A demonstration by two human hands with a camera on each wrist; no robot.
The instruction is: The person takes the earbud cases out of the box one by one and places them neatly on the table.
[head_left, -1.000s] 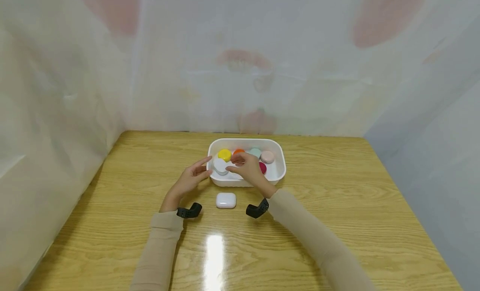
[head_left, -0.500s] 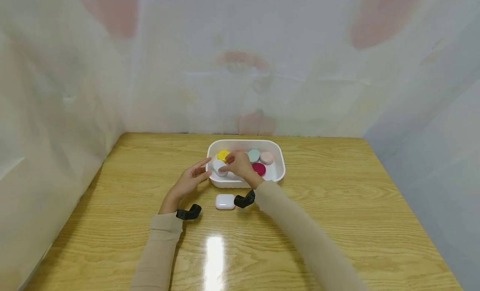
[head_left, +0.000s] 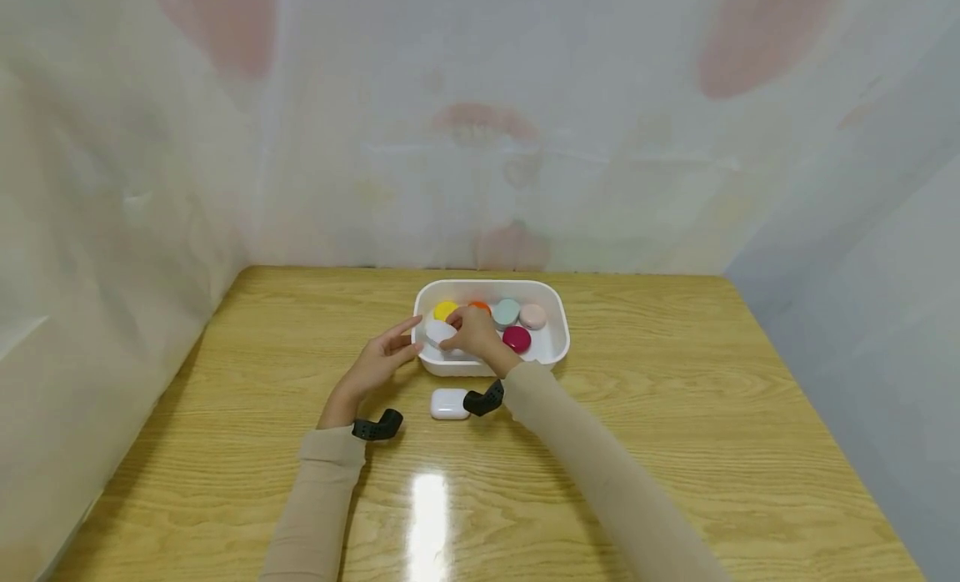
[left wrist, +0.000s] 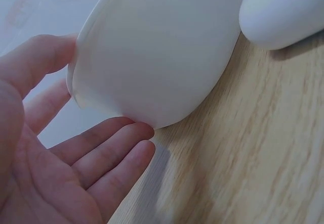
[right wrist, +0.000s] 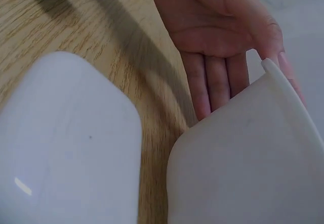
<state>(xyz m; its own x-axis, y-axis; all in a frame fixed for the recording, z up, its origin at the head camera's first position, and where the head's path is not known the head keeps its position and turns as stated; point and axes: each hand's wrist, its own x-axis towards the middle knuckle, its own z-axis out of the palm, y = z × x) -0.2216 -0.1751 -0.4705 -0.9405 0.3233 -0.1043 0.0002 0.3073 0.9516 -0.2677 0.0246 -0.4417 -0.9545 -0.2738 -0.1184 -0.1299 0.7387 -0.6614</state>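
Note:
A white oval-cornered tray (head_left: 555, 355) stands near the back of the wooden table. My left hand (head_left: 375, 361) holds its left end; in the left wrist view the left hand (left wrist: 61, 148) has several fingers spread at the tray's outer wall (left wrist: 157, 47) and rim. My right hand (head_left: 478, 333) reaches inside the tray, thumb and fingers curled at the right edge of a white round piece (head_left: 438, 330). The right wrist view shows the left hand (right wrist: 217, 47) at the tray wall (right wrist: 243, 158), not the right hand.
In the tray lie yellow (head_left: 446, 312), orange (head_left: 480, 305), mint (head_left: 507, 311), pale pink (head_left: 533, 316) and crimson (head_left: 517, 339) round pieces. A white earbud case (head_left: 448, 404) sits in front of the tray. Draped sheets (head_left: 480, 148) stand behind and beside the table (head_left: 675, 415).
My right hand has moved left from the middle of the tray to the white round piece, uncovering the crimson piece. The left hand stays at the tray's left end.

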